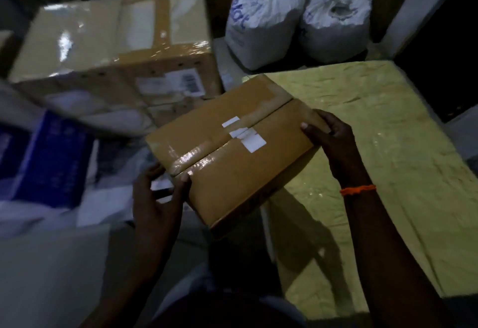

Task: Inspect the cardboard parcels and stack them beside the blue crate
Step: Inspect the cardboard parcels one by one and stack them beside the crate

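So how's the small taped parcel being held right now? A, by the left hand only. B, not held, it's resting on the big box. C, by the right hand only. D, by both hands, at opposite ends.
D: the left hand grips the small parcel at its near-left corner and the right hand holds its far-right edge.

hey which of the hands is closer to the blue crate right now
Left. The left hand has its grip on the near-left corner of the small cardboard parcel, just right of the blue crate; the right hand holds the opposite edge, farther away.
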Demonstrator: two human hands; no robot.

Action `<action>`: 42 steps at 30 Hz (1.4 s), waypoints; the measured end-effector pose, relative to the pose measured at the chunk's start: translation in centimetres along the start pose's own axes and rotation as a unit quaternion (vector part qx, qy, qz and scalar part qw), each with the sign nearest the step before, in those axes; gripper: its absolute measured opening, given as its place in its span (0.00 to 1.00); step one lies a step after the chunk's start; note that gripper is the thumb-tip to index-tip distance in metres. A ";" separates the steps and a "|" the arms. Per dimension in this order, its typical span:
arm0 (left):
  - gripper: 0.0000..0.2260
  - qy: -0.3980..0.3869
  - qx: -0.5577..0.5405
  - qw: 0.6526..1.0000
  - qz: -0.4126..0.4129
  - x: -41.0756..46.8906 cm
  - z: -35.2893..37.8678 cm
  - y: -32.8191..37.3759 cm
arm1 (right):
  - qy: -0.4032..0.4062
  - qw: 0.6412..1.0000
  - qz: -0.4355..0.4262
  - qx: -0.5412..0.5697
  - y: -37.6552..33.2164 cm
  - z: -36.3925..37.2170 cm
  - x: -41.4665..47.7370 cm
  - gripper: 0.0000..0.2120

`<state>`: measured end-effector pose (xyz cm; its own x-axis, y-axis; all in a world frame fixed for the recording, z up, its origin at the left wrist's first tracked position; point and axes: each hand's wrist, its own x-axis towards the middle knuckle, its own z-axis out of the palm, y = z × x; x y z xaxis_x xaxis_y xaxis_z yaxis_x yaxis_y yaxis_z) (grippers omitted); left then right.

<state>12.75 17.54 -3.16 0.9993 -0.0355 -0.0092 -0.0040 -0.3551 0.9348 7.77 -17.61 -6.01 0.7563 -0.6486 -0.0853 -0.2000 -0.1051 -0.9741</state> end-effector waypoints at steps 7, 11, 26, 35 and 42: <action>0.29 0.032 -0.059 0.993 -0.097 -2.4 -11.7 -8.1 | -0.144 0.988 -0.007 -0.053 -0.3 16.4 -1.5 0.31; 0.29 0.051 -0.018 0.994 -0.097 -3.8 -17.6 -12.2 | -0.204 0.975 -0.006 -0.090 -0.4 25.6 -2.3 0.23; 0.26 0.018 0.115 0.993 -0.012 9.5 -27.3 -18.9 | -0.116 0.990 0.080 -0.017 1.1 34.4 -15.5 0.43; 0.12 -0.080 0.055 0.992 -0.077 6.4 -24.0 -17.5 | -0.122 0.991 0.062 -0.008 1.3 31.6 -14.9 0.28; 0.17 -0.080 0.029 0.990 -0.113 6.1 -22.1 -17.6 | -0.141 0.986 0.083 0.004 1.0 30.2 -13.7 0.25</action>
<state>19.72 44.22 -11.83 0.9562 -0.0954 -0.2768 0.2128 -0.4230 0.8808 16.02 13.97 -12.14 0.8571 -0.4202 -0.2979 -0.3316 -0.0077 -0.9434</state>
